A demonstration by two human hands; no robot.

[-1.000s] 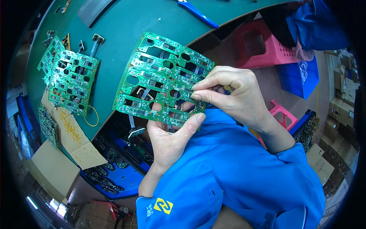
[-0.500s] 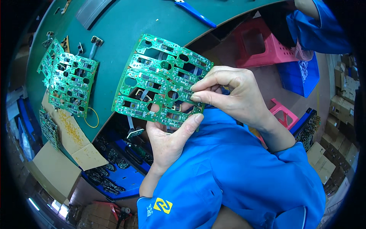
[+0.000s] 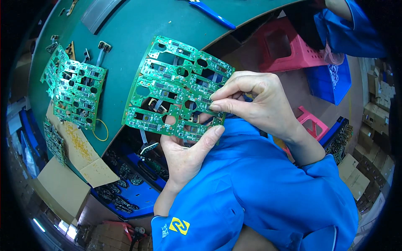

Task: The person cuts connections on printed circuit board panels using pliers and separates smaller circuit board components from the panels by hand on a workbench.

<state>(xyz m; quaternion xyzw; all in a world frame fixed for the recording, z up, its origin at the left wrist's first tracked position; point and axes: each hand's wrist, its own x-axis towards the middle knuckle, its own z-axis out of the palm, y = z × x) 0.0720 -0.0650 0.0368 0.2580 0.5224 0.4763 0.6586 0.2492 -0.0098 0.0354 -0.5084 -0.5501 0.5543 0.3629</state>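
Observation:
A green circuit board panel [image 3: 167,90], made of several joined small boards with cut-outs, is tilted up over the table's edge. My left hand [image 3: 186,154] grips its lower edge, thumb on the front and fingers behind. At the panel's right side, my right hand [image 3: 255,98] pinches thumb and forefinger together against the surface; whatever lies between the fingertips is too small to make out. A little board on a grey ribbon cable [image 3: 148,147] dangles below the panel. More green panels [image 3: 79,90] with similar cabled pieces rest at the left on the table.
The green table [image 3: 130,50] carries a blue-handled tool [image 3: 213,14] and a dark grey bar [image 3: 98,16]. Cardboard [image 3: 94,169] with yellow bits lies by its edge. Below is a blue tray [image 3: 142,198] of dark parts. A pink stool [image 3: 276,46], blue bin [image 3: 331,81] and another person's sleeve [image 3: 358,29] are at right.
Both hands keep almost the same hold on the panel. The view has shifted very slightly; nothing else visibly differs.

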